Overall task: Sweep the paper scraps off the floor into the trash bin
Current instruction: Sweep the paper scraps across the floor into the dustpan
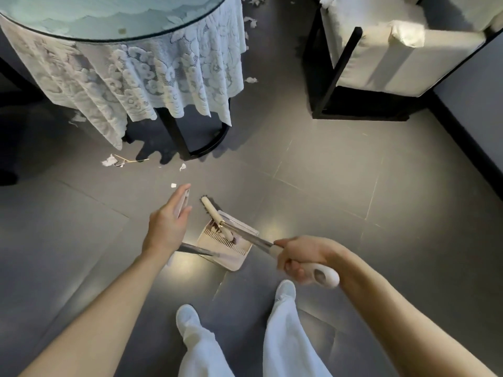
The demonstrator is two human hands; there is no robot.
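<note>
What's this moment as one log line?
left hand: holds beige plastic dustpan; right hand: holds cream broom; broom head: over dustpan; white paper scraps: on grey floor

The head camera looks steeply down from standing height onto the floor [326, 172].

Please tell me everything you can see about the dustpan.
The dustpan is a cream pan, plastic by its look, standing on the grey floor before the person's feet. A row of comb teeth runs across its inside. The broom head, with dark bristles, lies across it and touches the teeth. A metal rod goes from the pan to behind the left wrist; the left hand grips a pale handle, probably the rod's top.
</note>
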